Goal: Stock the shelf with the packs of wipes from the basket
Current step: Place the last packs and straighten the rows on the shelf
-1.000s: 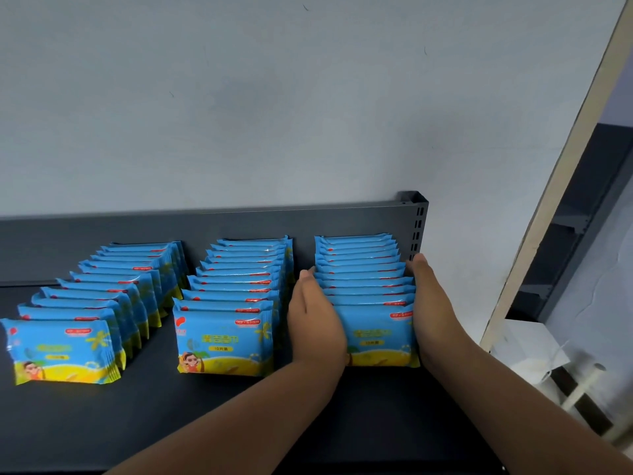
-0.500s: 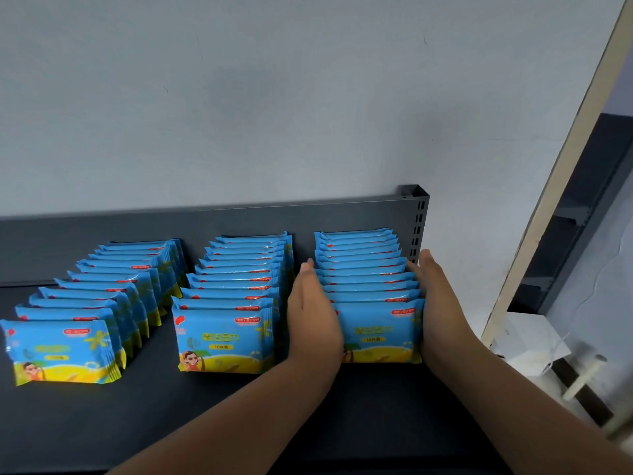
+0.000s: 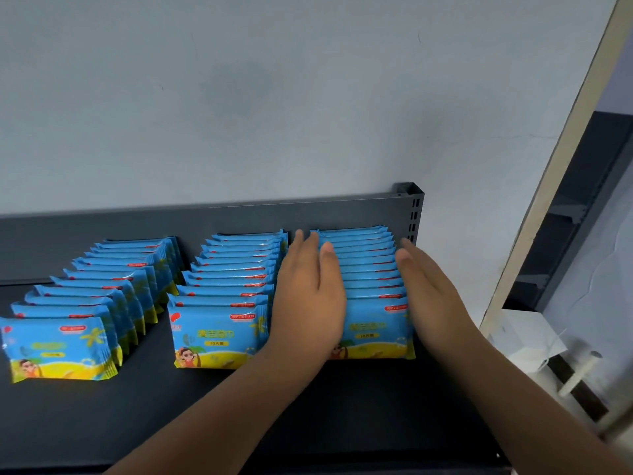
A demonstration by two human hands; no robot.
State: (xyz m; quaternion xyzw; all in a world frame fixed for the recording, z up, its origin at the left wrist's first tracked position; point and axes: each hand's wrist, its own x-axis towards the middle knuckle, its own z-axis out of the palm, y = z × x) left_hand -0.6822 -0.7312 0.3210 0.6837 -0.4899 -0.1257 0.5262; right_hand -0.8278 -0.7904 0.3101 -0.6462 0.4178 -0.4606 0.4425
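**Right-hand row of wipe packs** (image 3: 363, 269), stood on edge one behind another at the right end of the dark shelf (image 3: 308, 406), with the rear pack near the back panel (image 3: 239, 217). The row is flanked by two flat hands. The left hand (image 3: 308, 303) is set in the gap between this row and the middle row (image 3: 226, 289), fingers straight and together, thumb laid across the pack tops. The right hand (image 3: 431, 296) is laid along the outer flank, fingers likewise straight; nothing is gripped. A third row (image 3: 96, 296) is seen further left, fanned and leaning. The basket is not shown.

Hazards, as judged:
- The packs look soft and slick, so uneven pressure from the two palms may bow the row or tip the front pack forward.
- The middle row, just beside the back of the left hand, may be nudged askew when that hand is drawn out.
- Little shelf is visible beyond the right flank, so packs may be pushed off that end by an over-correction.
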